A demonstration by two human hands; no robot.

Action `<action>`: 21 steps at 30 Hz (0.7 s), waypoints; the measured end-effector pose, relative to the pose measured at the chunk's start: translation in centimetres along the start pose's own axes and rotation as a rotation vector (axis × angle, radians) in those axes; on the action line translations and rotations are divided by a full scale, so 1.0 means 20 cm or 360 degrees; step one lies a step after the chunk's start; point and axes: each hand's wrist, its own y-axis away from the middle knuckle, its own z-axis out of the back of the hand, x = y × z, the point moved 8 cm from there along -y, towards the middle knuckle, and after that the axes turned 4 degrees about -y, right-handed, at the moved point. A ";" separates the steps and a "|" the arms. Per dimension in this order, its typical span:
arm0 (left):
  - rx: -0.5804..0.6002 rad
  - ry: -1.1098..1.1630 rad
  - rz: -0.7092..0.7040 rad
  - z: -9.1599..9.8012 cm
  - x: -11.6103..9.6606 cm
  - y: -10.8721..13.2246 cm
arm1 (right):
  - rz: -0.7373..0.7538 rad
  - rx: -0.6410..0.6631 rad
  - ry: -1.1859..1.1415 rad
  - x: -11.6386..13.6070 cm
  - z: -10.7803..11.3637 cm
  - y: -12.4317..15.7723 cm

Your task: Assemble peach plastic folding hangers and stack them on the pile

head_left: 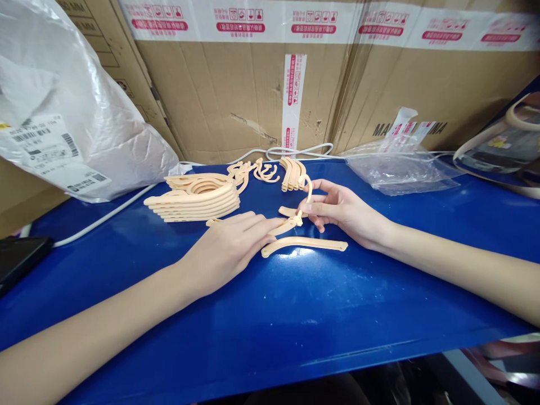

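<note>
My right hand (pixel 348 214) pinches a cream plastic hanger hook (pixel 310 191) between thumb and fingers. The hook's lower end meets a curved hanger arm (pixel 284 227), and I cannot tell whether the two are locked together. My left hand (pixel 230 244) is closed over that arm from the left, hiding part of it. Just in front lies a loose hanger arm (pixel 310 242), close to my left fingertips. Another short cream piece (pixel 287 211) shows behind, partly covered.
Stacked cream hanger pieces (pixel 194 205) stand at left. Loose hooks (pixel 265 170) and several hanger arms (pixel 292 173) lie behind my hands on the blue table (pixel 312 315). Cardboard boxes (pixel 236 90) wall the back. A plastic bag (pixel 405 163) and clear container (pixel 502 140) sit right.
</note>
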 end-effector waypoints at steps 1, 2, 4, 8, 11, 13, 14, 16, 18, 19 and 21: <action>0.0009 -0.0008 0.0001 0.00 0.00 0.00 | 0.0014 0.0010 0.0010 0.00 0.00 0.00; 0.0019 -0.0013 0.0000 -0.01 0.00 0.00 | 0.0028 0.0022 0.0018 0.00 0.00 0.00; 0.0036 -0.0016 -0.0003 -0.01 0.00 0.01 | 0.0048 0.0035 0.0026 0.00 0.00 0.00; 0.0042 -0.0031 -0.0030 -0.01 0.00 0.01 | 0.0059 0.0025 0.0052 0.00 0.00 -0.01; 0.0045 -0.0044 -0.0052 -0.01 -0.01 0.01 | 0.0058 0.0018 0.0064 0.00 0.00 -0.01; 0.0055 -0.0047 -0.0048 -0.02 0.00 0.01 | 0.0055 0.0012 0.0057 0.00 0.00 -0.01; 0.0059 -0.0048 -0.0046 -0.02 0.00 0.01 | 0.0056 0.0011 0.0056 -0.01 0.00 0.00; 0.0069 -0.0044 -0.0043 -0.03 0.00 0.01 | 0.0065 0.0017 0.0065 -0.01 0.00 0.00; 0.0090 -0.0030 -0.0036 -0.04 0.00 0.02 | 0.0080 0.0031 0.0079 0.00 0.00 0.00; 0.0108 -0.0023 -0.0035 -0.04 0.00 0.02 | 0.0086 0.0038 0.0086 0.00 -0.01 0.00; 0.0136 -0.0021 -0.0043 -0.05 0.00 0.02 | 0.0104 0.0045 0.0100 0.00 -0.01 0.01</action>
